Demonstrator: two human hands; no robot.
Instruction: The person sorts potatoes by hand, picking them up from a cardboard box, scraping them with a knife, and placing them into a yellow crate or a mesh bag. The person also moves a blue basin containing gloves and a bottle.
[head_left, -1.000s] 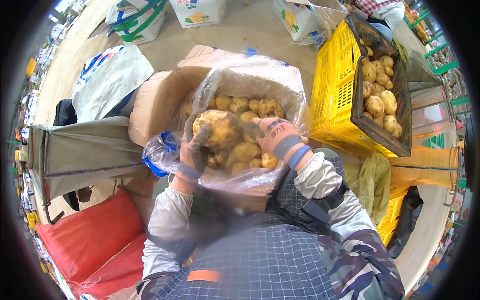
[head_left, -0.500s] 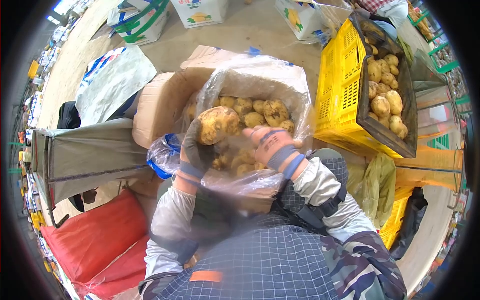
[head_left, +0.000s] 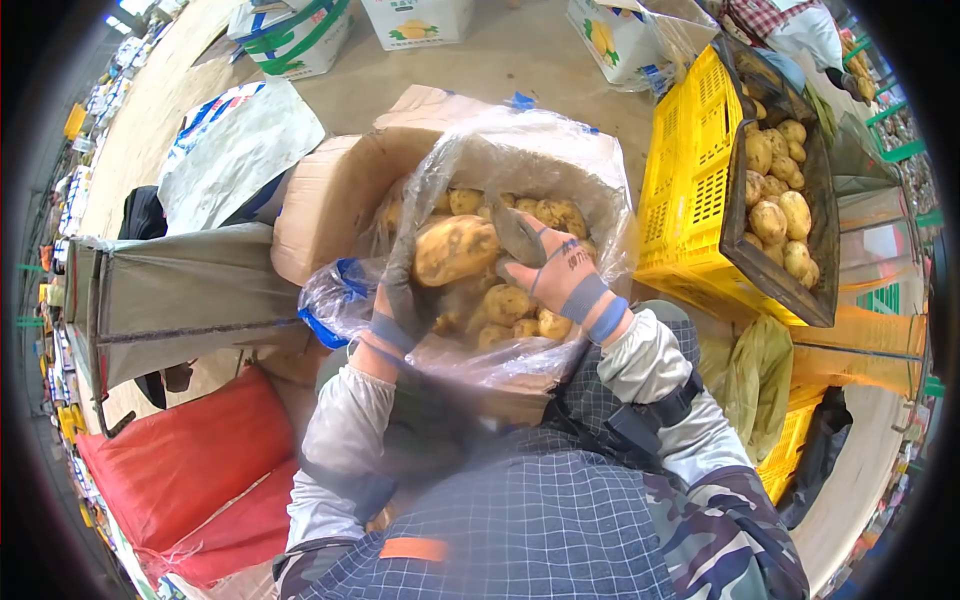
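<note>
My left hand (head_left: 398, 290), in a glove with dark-coated fingers, is closed on a large yellow-brown potato (head_left: 455, 250) with dark patches. It holds the potato above an open cardboard box (head_left: 308, 215) lined with clear plastic (head_left: 470, 362). Close to the potato's right side is my right hand (head_left: 560, 268), gloved in orange with grey-blue bands. Its thumb and dark fingers are apart, and I see nothing between them. Smaller potatoes (head_left: 508, 302) lie in the lined box beneath both hands, partly hidden by them.
A yellow crate (head_left: 690, 170) with a black-lined tray of potatoes (head_left: 768, 220) stands at right. White printed cartons (head_left: 415, 22) line the far side. Red sacking (head_left: 190, 450) lies at lower left, below a grey cloth panel (head_left: 180, 300). Another person's clothing (head_left: 790, 25) shows at top right.
My right hand has turned and its fingers have spread away from the thumb, with the dark fingertips now showing. The large potato has shifted slightly right and tilted in my left hand.
</note>
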